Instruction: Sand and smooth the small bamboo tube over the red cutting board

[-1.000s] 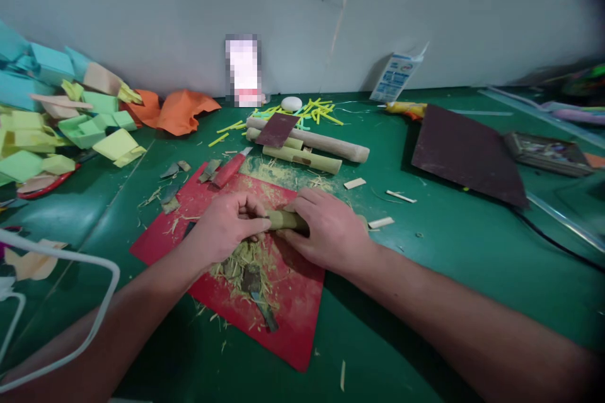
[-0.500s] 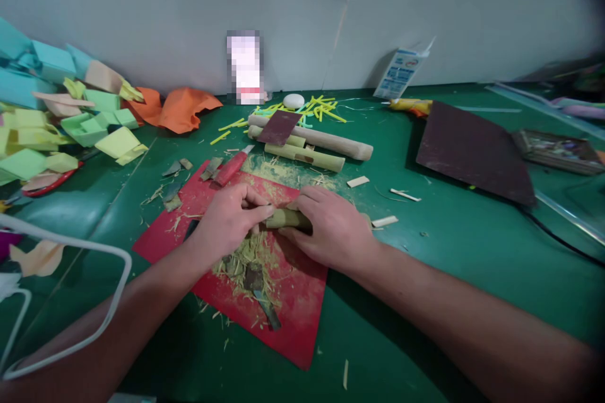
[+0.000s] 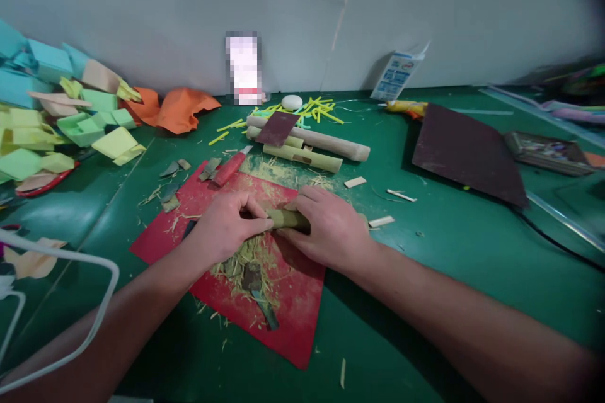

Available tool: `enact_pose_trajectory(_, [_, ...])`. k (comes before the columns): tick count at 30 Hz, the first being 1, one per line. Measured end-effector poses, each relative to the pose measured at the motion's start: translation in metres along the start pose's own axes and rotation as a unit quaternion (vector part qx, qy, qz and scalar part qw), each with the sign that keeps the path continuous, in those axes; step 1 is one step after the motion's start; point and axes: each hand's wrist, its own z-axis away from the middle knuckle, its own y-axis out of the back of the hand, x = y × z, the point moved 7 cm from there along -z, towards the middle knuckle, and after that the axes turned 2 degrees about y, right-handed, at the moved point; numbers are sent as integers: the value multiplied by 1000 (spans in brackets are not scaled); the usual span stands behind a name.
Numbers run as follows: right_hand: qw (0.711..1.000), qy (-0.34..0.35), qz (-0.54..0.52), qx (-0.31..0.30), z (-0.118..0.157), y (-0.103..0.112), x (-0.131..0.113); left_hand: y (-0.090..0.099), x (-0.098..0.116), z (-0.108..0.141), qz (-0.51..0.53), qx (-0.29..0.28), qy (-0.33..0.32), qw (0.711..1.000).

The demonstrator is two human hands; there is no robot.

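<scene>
A short greenish bamboo tube [image 3: 289, 219] lies crosswise above a red sheet [image 3: 293, 312], held from above by my right hand [image 3: 328, 227], whose fingers wrap round it. The tube's right part is mostly hidden under that palm. At its left end, my left hand [image 3: 227, 227] is closed in a pinch, thumb and forefinger touching the tube's end. Whatever else may be between those fingertips is hidden. Fine shavings [image 3: 248, 252] and dark scraps [image 3: 265, 310] lie on the sheet below the hands. A red-handled cutter [image 3: 229, 169] rests at the sheet's upper edge.
Behind the hands lie more bamboo pieces [image 3: 307, 158] with a brown square [image 3: 278, 129] on them. A large brown sheet [image 3: 466, 154] is at right, folded papers [image 3: 99, 119] at left. A white cable [image 3: 106, 308] crosses near my left forearm. A phone [image 3: 243, 69] leans on the wall.
My left fingertips have shifted slightly at the tube's left end and now overlap it more. My right hand keeps its hold. The whole view has moved a little.
</scene>
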Motion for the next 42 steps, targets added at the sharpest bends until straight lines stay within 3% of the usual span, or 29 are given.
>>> enact_pose_trajectory(5, [1000,-4,6,1,0,-1,1,6,-2,-3,0,56,-2,998])
enact_pose_trajectory(10, [1000,0,10,-1,-1,0,1,-5,-4,-3,-4,-10,-7,1000])
enact_pose_trajectory(15, [1000,4,7,-6,-1,-1,1,2,-2,-4,-4,52,4,999])
enact_pose_trajectory(21, [1000,7,7,2,0,-1,1,-5,0,-3,1,-12,-1,1000])
enact_pose_trajectory(26, [1000,9,7,0,0,-1,2,3,2,-3,-3,53,-5,999])
enact_pose_trajectory(31, [1000,9,6,-2,-1,-1,1,-6,-3,-2,-12,-12,0,1000])
enact_pose_trajectory(36, [1000,4,-2,-12,-2,-2,2,4,-1,-5,-14,57,-11,998])
enact_pose_trajectory(42, [1000,8,-5,-6,-1,-1,2,-5,-1,-1,-8,-16,-2,1000])
